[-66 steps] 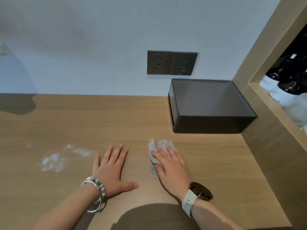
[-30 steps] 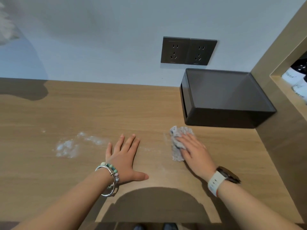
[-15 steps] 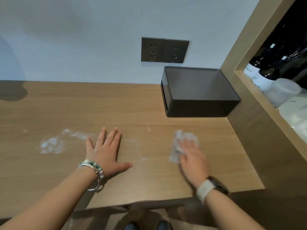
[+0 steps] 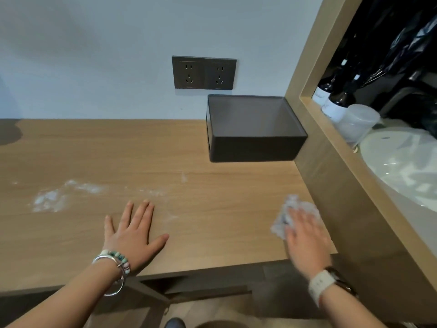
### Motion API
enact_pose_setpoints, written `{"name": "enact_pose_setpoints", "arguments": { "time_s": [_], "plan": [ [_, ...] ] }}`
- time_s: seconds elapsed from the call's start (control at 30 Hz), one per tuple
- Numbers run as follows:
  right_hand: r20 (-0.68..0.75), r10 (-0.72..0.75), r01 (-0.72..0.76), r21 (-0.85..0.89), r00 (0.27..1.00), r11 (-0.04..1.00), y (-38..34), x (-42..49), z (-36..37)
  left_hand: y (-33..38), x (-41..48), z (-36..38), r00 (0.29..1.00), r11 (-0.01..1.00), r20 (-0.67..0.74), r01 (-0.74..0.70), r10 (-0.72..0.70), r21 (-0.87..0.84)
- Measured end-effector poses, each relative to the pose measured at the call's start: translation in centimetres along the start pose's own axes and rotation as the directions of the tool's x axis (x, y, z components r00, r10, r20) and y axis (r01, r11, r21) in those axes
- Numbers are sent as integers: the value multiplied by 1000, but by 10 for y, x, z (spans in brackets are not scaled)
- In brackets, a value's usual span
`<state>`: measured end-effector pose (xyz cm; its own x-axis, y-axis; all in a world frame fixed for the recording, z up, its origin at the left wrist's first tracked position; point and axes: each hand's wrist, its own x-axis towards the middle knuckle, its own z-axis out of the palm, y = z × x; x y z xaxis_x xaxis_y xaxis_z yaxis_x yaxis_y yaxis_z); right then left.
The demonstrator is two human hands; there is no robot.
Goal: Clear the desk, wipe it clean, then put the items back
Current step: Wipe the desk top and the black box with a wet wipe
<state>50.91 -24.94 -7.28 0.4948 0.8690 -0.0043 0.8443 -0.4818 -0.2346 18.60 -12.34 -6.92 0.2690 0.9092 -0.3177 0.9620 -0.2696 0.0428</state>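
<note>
Flat right hand, fingers straight, pressing down on one crumpled pale cloth. The cloth pokes out past the fingertips and to their left; the rest is hidden under the palm. Both are motion-blurred, with edges hard to trace.

The left hand lies flat on the desk, its fingers straight and spread, grasping nothing, well apart from the cloth.

Ahead and left of the left fingertips is one white powdery patch, with fainter streaks just ahead. Far beyond the right fingertips stands one open black box, with two wall sockets above it. To their right, a shelf niche holds two dark labelled bottles; its other contents are unclear and cut off at the frame edge.

One watch is on the right wrist, two bracelets on the left.
</note>
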Motion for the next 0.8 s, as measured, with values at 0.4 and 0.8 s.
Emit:
{"name": "enact_pose_setpoints", "arguments": {
  "time_s": [0.4,0.8],
  "plan": [
    [213,-340,349,-4,916,937,-51,-16,0,5,-10,6,997,997,25,78,-78,19],
    [268,-383,366,110,884,924,-125,-21,16,-15,-15,7,1000,1000,-23,1,-1,-14]
  ]
}}
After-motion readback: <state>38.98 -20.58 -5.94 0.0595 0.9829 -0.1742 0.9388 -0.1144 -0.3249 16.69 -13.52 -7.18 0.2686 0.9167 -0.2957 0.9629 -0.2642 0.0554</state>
